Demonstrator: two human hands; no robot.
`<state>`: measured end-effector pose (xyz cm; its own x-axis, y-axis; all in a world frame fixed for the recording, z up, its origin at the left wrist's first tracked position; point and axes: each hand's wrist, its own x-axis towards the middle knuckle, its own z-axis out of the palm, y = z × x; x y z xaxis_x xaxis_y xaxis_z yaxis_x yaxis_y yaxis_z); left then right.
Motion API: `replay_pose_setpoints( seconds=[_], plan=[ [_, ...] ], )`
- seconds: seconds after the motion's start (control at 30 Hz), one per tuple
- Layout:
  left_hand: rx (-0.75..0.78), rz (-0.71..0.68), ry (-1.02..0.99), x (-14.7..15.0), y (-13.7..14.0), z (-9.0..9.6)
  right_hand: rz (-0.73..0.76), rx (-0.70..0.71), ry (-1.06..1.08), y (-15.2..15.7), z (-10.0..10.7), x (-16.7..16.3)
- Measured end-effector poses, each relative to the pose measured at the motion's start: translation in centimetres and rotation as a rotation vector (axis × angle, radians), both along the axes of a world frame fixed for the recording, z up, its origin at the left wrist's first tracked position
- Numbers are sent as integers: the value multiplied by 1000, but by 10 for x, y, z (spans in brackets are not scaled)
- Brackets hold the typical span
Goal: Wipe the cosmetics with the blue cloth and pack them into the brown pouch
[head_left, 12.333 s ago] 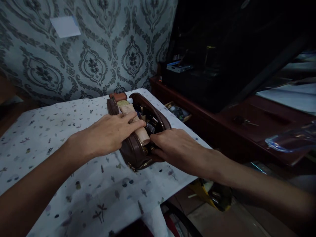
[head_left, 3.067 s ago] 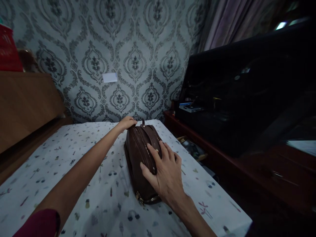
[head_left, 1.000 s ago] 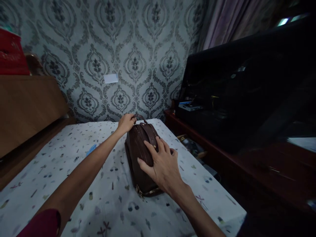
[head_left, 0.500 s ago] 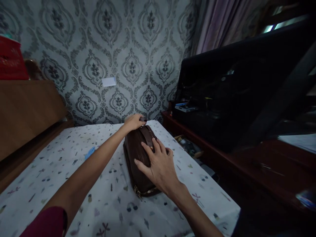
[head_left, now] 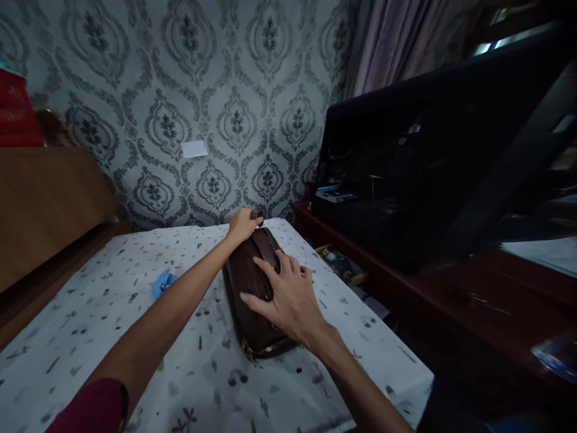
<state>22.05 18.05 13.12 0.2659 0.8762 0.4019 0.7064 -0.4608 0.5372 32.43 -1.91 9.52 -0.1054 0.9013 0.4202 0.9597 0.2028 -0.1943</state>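
A dark brown leather bag (head_left: pixel 247 307) lies on the patterned white sheet, its brass-coloured zip showing along the near end. At the far end, my left hand (head_left: pixel 242 227) is closed around a brown strap (head_left: pixel 256 215) of the bag. My right hand (head_left: pixel 291 294) rests across the top and right side of the bag, thumb and fingers spread apart. Part of the bag's right side is hidden under this hand.
Left of the bag lies a crumpled blue piece (head_left: pixel 163 282), partly behind my left forearm. A wooden cabinet (head_left: pixel 49 204) with a red box (head_left: pixel 18 111) borders the left. To the right stand a dark red desk (head_left: pixel 451 300) and a large black screen-like panel (head_left: pixel 428 162).
The view has shifted slightly, and more of the blue piece shows past my left forearm. Both hands keep about the same places on the bag.
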Motion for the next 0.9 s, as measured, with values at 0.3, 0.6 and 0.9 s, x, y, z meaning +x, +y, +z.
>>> replay_pose_setpoints(
  seconds=[0.3, 0.6, 0.9],
  plan=[
    [13, -312, -96, -9, -23, -2, 49, -75, -20, 5, 4, 4],
    [-52, -355, -95, -27, -13, 10, 104, -170, -17, 9, 19, 8],
    [42, -108, 40, -51, -19, 1, 116, -280, -21, 11, 24, 12]
  ],
)
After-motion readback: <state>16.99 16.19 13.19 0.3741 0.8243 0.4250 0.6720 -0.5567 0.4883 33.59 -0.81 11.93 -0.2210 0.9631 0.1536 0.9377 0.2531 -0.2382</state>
